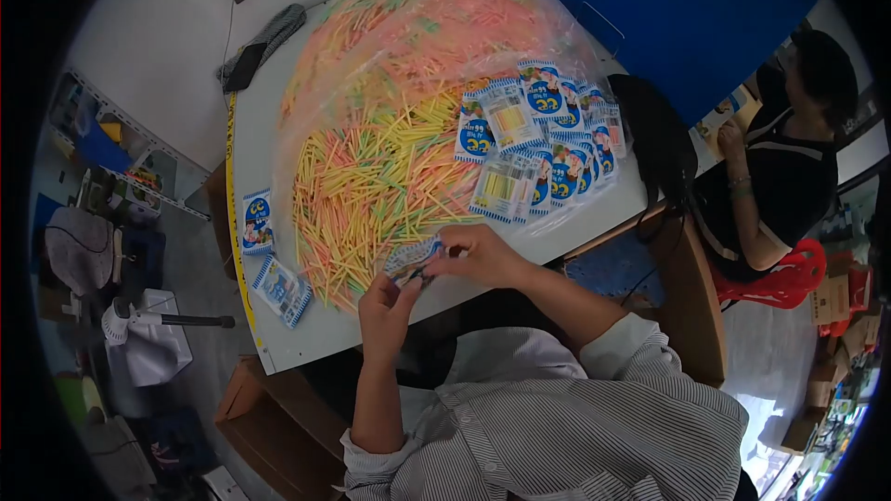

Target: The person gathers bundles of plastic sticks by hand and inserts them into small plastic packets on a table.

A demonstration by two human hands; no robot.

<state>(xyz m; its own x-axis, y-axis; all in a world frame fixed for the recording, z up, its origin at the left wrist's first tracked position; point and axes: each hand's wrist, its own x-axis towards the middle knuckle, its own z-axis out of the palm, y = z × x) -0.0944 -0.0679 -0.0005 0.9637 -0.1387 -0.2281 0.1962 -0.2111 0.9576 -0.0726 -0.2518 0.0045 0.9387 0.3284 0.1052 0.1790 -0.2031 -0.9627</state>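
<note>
Both my hands hold one small blue-and-white packet over the front edge of the table. My left hand pinches its lower left side. The fingers of my right hand are closed on its right side. Just beyond lies a large heap of thin pastel sticks, yellow, green and pink, in a clear plastic bag. Several blue-and-white packets are piled on the bag's right part, some showing sticks through a clear window. Two more packets, one upper and one lower, lie at the table's left edge.
A phone and a grey cloth item lie at the table's back left. A black bag sits at the right end beside a blue panel. Another person sits at right. Cardboard boxes flank my seat.
</note>
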